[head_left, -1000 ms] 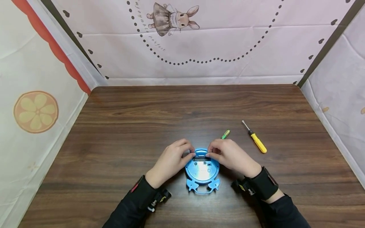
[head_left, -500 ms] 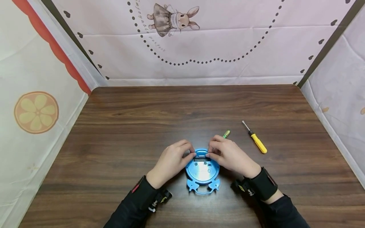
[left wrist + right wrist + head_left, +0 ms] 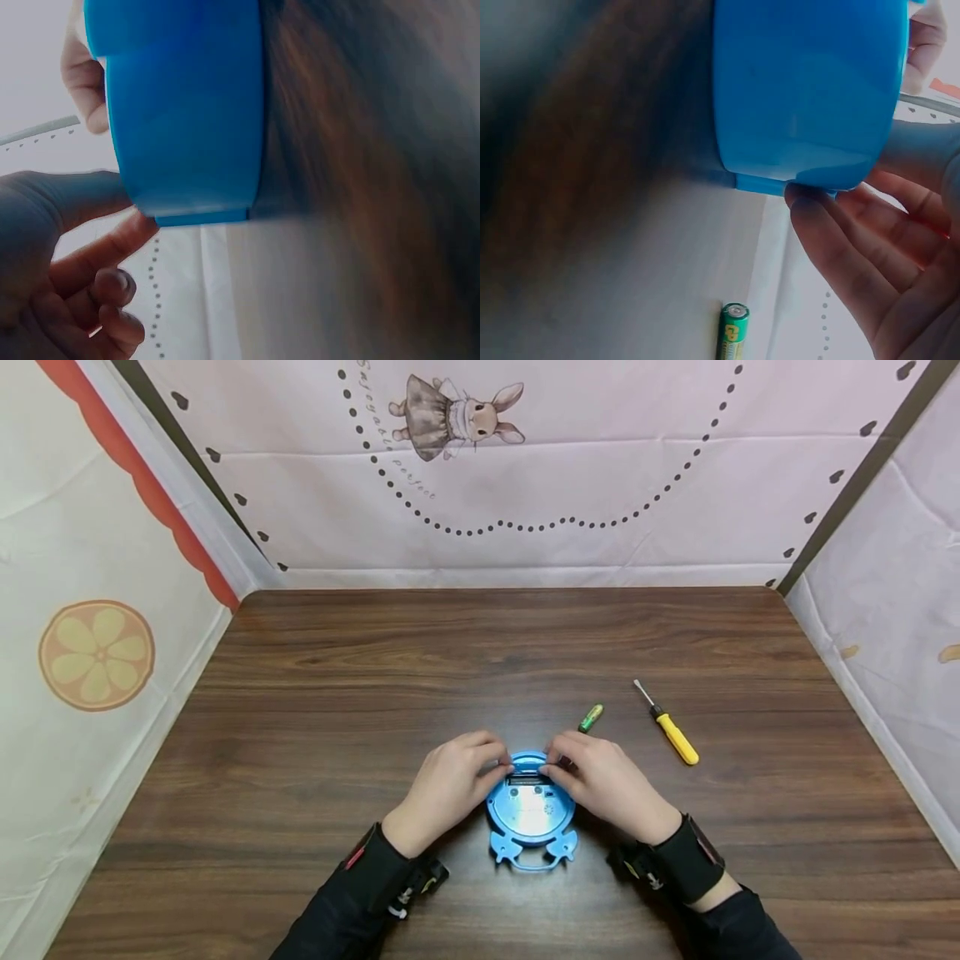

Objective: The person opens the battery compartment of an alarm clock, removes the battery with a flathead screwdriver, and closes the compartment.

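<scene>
A round blue clock [image 3: 531, 810] lies face down near the table's front edge, its back and feet showing. My left hand [image 3: 501, 767] and right hand [image 3: 551, 766] meet at its far rim. Their curled fingertips pinch it beside the dark open slot [image 3: 525, 780]. In the left wrist view the clock's blue side wall [image 3: 187, 105] fills the top, with my left fingers [image 3: 90, 255] curled under its edge. From the right wrist I see the same wall [image 3: 810, 90] with my right fingers [image 3: 840, 240] against its lower edge.
A green battery [image 3: 591, 717] [image 3: 733, 330] lies just beyond my right hand. A yellow-handled screwdriver [image 3: 669, 732] lies further right. Patterned cloth walls close in the brown wooden table [image 3: 480, 643] on three sides.
Both hands stay on the clock's far rim. My right hand's fingers have drawn in slightly, so the whole battery now shows behind them.
</scene>
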`<state>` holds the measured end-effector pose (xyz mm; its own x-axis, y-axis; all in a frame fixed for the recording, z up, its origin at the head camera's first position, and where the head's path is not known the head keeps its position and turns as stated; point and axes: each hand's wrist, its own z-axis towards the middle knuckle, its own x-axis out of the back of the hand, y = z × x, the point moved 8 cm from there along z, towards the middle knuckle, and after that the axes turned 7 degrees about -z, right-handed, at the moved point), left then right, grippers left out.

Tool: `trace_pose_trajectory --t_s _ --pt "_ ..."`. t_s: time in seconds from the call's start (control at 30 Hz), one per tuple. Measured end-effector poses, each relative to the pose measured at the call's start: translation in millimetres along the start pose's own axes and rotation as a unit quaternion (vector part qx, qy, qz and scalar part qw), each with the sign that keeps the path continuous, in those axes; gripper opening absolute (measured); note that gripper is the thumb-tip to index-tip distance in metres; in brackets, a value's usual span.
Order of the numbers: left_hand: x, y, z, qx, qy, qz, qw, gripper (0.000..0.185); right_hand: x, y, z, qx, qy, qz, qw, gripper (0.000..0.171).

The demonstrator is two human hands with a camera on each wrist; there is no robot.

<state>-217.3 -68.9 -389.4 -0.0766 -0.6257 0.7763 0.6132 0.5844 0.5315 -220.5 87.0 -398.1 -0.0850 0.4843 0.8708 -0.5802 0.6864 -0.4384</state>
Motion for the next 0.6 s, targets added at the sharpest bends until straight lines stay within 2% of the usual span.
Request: trace_pose_trajectory --t_s 0.23,0.6 --pt "1.4 2.0 -3.4 0.003 -0.037 -0.005 0.9993 0.0 -1.0 5.2 -4.6 -0.018 -0.014 0.037 0.999 0.005" --pt "-0.8 -4.3 -3.7 0.016 -0.066 -0.025 0.9973 0.004 0.8 10.6 -5.7 -0.027 -0.036 0.078 0.996 0.004"
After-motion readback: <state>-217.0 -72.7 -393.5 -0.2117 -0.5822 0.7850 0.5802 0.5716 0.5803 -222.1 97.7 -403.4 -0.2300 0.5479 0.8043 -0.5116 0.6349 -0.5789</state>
